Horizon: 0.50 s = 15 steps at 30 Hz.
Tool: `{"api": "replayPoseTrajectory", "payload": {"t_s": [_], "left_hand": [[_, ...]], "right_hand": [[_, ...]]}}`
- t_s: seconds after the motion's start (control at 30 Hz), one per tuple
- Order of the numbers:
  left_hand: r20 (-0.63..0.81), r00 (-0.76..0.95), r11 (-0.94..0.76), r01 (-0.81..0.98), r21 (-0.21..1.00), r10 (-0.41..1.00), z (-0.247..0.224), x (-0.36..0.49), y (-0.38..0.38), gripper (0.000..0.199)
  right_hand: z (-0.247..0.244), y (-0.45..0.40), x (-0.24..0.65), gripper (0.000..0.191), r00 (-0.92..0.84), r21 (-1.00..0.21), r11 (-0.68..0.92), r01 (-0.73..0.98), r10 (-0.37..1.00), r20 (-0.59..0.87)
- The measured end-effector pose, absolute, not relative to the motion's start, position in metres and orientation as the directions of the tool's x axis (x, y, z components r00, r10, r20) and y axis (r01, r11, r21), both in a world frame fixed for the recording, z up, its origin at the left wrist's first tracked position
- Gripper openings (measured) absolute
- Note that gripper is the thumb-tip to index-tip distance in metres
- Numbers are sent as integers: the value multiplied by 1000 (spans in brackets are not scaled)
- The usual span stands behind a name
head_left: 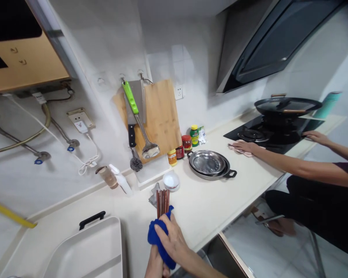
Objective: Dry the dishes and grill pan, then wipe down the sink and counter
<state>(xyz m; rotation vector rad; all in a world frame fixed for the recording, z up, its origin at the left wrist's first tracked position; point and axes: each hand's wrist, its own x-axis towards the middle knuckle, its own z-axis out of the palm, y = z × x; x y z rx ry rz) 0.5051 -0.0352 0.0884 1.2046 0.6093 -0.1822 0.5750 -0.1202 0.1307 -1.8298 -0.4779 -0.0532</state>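
The handling seems unfinished: the chopsticks [162, 202], gathered in 1 bundle, are at the bench [237, 191], the right hand [174, 236] closing its grip on the blue cloth [153, 233] around them, the left hand [154, 259] too covered to tell.

A person's bare right hand [175, 237], slender-fingered, joins an uncovered forearm [198, 265] that widens toward the lower edge of view; the left hand [154, 255], mostly hidden, appears bare too, its visible part slim.
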Motion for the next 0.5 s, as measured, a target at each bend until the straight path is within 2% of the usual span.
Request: {"api": "replayPoseTrajectory", "payload": {"t_s": [0.1, 0.23, 0.37, 0.43, 0.5], "left_hand": [[-528, 818, 318, 450, 835, 228, 102, 504, -38, 83], [-551, 818, 292, 493, 820, 165, 111, 501, -46, 75], [-595, 790, 308, 535, 787, 147, 112, 502, -51, 80], [-589, 795, 341, 519, 784, 144, 111, 503, -53, 81], [-557, 814, 383, 467, 797, 168, 109, 503, -54, 80]], "right_hand": [[144, -118, 599, 19, 926, -919, -209, 335, 253, 280], [151, -119, 630, 25, 942, -947, -154, 281, 230, 242], [134, -118, 659, 33, 977, -982, -81, 169, 144, 156], [124, -121, 675, 36, 995, -990, 120, 72, 54, 79], [119, -132, 693, 40, 999, -915, 402, -28, -29, -43]]}}
